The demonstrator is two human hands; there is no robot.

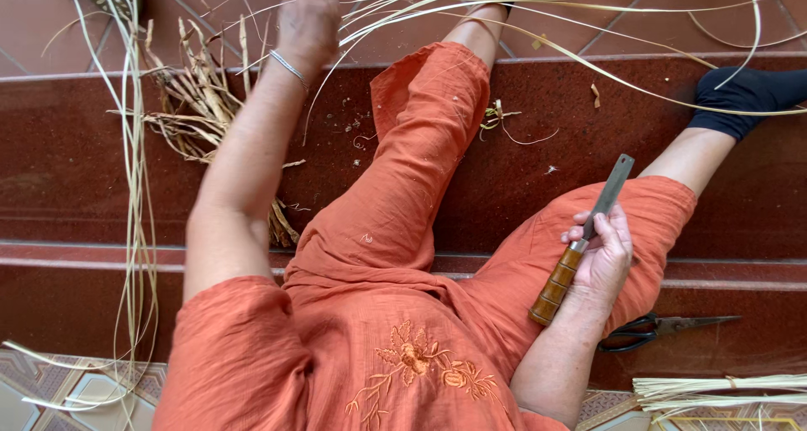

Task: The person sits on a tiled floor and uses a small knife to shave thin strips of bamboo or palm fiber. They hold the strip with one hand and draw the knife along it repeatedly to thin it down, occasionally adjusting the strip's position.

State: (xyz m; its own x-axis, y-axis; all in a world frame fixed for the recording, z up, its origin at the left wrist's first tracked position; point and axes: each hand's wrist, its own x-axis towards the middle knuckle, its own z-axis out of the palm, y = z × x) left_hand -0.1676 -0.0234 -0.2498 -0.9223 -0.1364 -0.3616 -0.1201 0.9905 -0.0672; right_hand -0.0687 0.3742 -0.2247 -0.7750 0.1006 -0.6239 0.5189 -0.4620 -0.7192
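Note:
My right hand (pixel 603 259) grips a knife (pixel 582 238) with a brown wooden handle and a flat grey blade that points up and away over my right knee. My left hand (pixel 307 23) is raised far forward, blurred, among long pale reed strips (pixel 538 40) that fan out to the right over my legs; it appears to grip them. A thin bracelet sits on that wrist. I sit on dark red steps in orange trousers and an orange top.
A heap of dry husks and offcuts (pixel 197 103) lies on the step at left. Long strips (pixel 134 187) hang down the left side. Black-handled scissors (pixel 651 328) rest by my right hip. A bundle of cut strips (pixel 723 389) lies at lower right.

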